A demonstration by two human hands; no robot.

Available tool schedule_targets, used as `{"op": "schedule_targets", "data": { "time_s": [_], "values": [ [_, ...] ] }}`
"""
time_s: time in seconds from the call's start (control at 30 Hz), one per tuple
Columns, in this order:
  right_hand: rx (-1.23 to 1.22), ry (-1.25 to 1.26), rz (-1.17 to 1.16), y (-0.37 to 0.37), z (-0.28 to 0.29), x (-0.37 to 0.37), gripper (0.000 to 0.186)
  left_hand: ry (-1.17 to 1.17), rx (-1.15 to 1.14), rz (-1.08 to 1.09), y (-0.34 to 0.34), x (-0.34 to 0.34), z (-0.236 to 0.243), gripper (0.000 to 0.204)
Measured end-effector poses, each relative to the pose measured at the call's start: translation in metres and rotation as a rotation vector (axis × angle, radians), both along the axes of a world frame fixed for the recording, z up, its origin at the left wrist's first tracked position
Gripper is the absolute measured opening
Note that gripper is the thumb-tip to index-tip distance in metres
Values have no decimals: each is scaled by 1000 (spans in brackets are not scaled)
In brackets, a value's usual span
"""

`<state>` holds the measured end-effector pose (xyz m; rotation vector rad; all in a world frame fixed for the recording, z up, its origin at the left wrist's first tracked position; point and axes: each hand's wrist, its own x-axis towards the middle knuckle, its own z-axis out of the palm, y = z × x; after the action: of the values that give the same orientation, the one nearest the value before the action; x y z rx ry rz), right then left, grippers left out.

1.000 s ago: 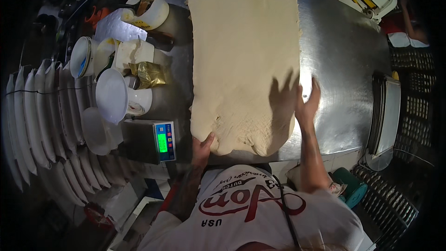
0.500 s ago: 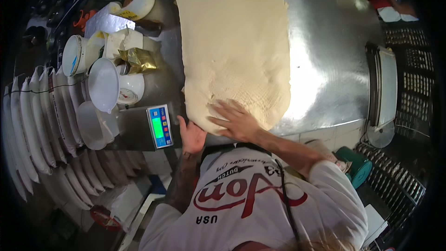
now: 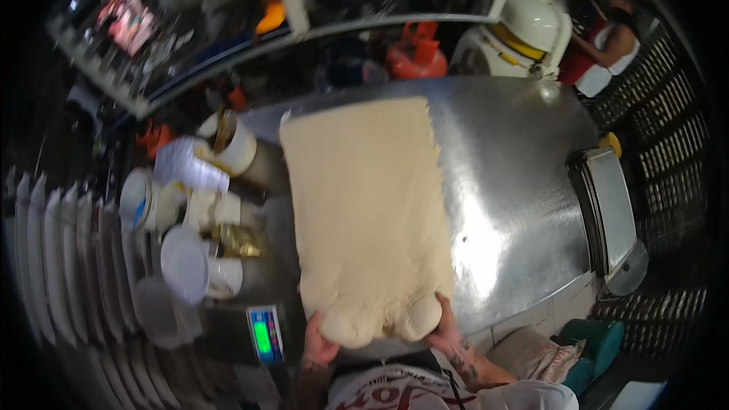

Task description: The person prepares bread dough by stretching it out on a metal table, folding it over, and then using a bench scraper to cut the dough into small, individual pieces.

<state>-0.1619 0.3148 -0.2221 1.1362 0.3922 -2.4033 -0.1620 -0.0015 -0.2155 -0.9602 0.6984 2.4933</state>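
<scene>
A large, thick slab of pale dough [image 3: 366,197] lies lengthwise on the metal table [image 3: 509,182]. Its near edge is bunched up into two rounded bulges with a dip between them. My left hand [image 3: 319,340] grips the near left corner, thumb and fingers against the bulge there. At the near right corner my right hand [image 3: 445,325] holds the other bulge from its outer side. Some fingers of both hands are hidden by the dough.
Left of the dough stand white tubs [image 3: 184,264], a gold foil packet [image 3: 239,241] and a scale [image 3: 265,334] with a lit green display. Stacked trays [image 3: 611,205] sit at the right edge. A red gas cylinder [image 3: 416,53], a white mixer [image 3: 524,26] and another person [image 3: 607,45] are beyond the table.
My right hand has moved from flat on top of the dough to its near right corner. My left hand now grips the left corner; the near edge has bunched up. The view has tilted up.
</scene>
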Motion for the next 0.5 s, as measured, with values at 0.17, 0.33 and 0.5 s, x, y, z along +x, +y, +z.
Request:
{"op": "schedule_targets", "data": {
  "time_s": [0.17,0.33,0.5],
  "values": [
    [735,19,539,15,21,-14,68,-34,-257,-165,-15,12,-51,65],
    [263,31,157,14,33,-27,62,-72,-164,-244,-12,-13,-49,64],
    [67,-9,145,13,-20,-20,69,-108,-109,-233,-5,-52,-58,64]
  ]
}}
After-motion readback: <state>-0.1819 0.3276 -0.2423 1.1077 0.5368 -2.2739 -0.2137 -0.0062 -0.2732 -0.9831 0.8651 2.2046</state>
